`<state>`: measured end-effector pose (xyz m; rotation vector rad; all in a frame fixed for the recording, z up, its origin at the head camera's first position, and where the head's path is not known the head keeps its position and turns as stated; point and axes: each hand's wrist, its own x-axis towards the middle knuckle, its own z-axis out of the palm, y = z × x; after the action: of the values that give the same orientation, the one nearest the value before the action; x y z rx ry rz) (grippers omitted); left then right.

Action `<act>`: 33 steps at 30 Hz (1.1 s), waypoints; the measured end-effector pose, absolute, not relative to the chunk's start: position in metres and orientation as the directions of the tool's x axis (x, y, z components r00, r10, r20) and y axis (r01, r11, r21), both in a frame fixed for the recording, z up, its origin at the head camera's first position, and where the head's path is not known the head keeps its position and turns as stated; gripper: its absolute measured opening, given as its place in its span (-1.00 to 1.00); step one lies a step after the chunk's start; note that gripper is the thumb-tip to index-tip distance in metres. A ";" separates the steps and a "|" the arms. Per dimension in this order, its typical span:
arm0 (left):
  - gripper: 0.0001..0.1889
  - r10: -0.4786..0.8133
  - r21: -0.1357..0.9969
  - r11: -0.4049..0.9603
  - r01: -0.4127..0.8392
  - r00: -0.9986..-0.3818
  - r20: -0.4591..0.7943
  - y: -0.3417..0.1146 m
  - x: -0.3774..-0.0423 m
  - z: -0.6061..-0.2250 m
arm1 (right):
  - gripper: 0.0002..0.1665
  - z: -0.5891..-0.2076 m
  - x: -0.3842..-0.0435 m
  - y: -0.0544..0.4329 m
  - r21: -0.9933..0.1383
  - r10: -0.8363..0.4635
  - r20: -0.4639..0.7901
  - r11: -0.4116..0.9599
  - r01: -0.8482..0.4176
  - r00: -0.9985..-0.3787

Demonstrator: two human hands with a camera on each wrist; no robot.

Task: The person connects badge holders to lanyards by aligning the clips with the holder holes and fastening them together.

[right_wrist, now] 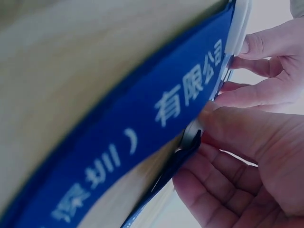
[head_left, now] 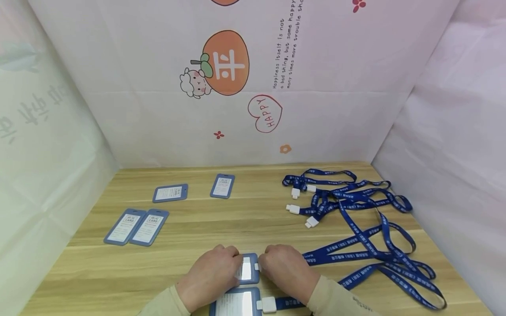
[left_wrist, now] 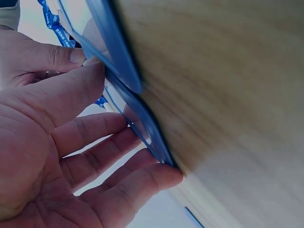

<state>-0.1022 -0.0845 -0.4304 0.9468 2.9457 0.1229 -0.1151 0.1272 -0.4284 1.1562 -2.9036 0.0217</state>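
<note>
Near the front of the table my left hand [head_left: 211, 274] grips a blue badge holder [head_left: 249, 270] by its long edges, thumb on the near side and fingers on the far side. At the holder's right end my right hand [head_left: 286, 267] pinches the white clip [right_wrist: 192, 133] of a blue lanyard [head_left: 336, 256], mostly hidden behind the fingers in the head view. Just nearer lies a second badge holder [head_left: 236, 303], with a white clip [head_left: 269, 304] and a lanyard strap [right_wrist: 156, 109] joined to its right end.
Two overlapping badge holders [head_left: 149, 227] lie at the left. Farther back are one sideways holder [head_left: 170, 193] and one upright holder [head_left: 222, 186]. Several blue lanyards [head_left: 356, 197] with white clips [head_left: 293, 209] sprawl across the right side. Printed cloth walls [head_left: 158, 123] enclose the table.
</note>
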 end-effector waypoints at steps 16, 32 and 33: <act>-0.66 0.576 0.107 0.814 0.571 -0.817 -0.026 -0.087 -0.102 -0.429 | -0.93 -0.425 -0.114 0.126 -0.028 -0.675 0.040 0.737 -0.676 -0.737; -0.53 0.570 0.147 0.818 0.556 -0.818 -0.077 -0.087 -0.097 -0.426 | -0.91 -0.425 -0.110 0.129 -0.078 -0.634 -0.039 0.773 -0.630 -0.772; -0.53 0.571 0.143 0.817 0.558 -0.817 -0.075 -0.087 -0.097 -0.427 | -0.92 -0.425 -0.110 0.129 -0.076 -0.635 -0.032 0.772 -0.631 -0.772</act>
<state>-0.0969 -0.0870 -0.4266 0.8992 2.8848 0.1741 -0.1098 0.1291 -0.4247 1.0762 -3.0090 0.0979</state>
